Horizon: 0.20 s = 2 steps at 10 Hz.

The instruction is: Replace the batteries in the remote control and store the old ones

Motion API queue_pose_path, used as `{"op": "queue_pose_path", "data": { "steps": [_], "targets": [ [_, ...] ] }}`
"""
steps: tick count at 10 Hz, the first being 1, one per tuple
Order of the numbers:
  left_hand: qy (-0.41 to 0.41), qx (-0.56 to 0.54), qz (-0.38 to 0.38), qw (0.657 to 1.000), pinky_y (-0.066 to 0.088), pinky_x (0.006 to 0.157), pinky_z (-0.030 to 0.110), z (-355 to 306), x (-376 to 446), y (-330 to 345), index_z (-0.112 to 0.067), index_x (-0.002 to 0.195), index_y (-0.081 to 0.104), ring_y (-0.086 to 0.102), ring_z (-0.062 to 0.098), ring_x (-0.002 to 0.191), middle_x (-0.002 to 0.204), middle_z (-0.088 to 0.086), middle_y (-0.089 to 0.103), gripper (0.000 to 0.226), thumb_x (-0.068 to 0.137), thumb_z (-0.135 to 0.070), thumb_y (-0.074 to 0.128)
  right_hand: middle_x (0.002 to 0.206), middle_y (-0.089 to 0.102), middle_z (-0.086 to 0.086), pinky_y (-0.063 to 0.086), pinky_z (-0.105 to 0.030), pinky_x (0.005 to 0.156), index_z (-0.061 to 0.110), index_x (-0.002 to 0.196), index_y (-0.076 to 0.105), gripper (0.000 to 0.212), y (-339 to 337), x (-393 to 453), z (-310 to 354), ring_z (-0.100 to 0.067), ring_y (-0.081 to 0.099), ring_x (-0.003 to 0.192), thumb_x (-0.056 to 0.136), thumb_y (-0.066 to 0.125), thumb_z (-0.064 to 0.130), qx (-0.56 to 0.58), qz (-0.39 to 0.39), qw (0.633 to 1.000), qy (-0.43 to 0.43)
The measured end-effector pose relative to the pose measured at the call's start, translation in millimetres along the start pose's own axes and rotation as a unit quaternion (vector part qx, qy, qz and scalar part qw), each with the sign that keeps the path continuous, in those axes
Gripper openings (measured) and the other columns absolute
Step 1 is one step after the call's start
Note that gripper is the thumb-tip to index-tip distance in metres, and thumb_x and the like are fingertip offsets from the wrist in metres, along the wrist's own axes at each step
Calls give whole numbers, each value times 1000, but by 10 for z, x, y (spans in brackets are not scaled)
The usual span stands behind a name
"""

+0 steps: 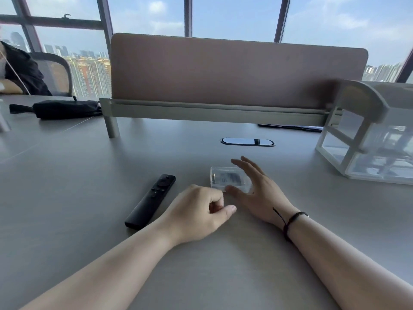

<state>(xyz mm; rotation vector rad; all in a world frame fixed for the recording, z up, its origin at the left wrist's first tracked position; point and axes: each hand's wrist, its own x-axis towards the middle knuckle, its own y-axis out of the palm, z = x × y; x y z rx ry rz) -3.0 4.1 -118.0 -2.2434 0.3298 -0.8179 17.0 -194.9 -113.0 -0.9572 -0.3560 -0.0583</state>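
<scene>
A slim black remote control point(151, 200) lies face up on the grey table point(67, 186), angled from near left to far right. To its right stands a small clear plastic box point(225, 177) with batteries visible inside. My right hand point(259, 191) is spread around the box, fingers over its far right side and thumb at its near edge, blurred with motion. My left hand point(199, 213) rests on the table between the remote and the box, fingers curled into a loose fist with nothing in it.
A pink desk divider point(234, 70) on a metal rail crosses the back. A cable port point(247, 142) lies behind the box. A clear drawer organiser point(371, 135) stands at the right. A folded black umbrella point(64, 108) lies at the far left, near a seated person point(20, 70).
</scene>
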Motion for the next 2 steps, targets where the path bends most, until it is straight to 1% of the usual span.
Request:
{"op": "queue_pose_path", "data": {
  "steps": [1,2],
  "targets": [
    [10,-8,21,1000,26,46,26,-32,-13,-34,-13,54,35,29,11,44,44,-5,31,52,84,-42,66,149,43,17,40,-28,98,42,138,46,56,-5,-55,60,-10,46,133,86,67,46,32,-101,994,-11],
    [10,-12,56,998,26,47,30,-50,-29,-28,-8,55,32,26,13,45,47,-2,28,52,84,-37,64,116,62,18,42,-23,87,35,113,64,26,-87,-45,291,-4,56,110,88,66,41,94,-200,974,-45]
  ]
}}
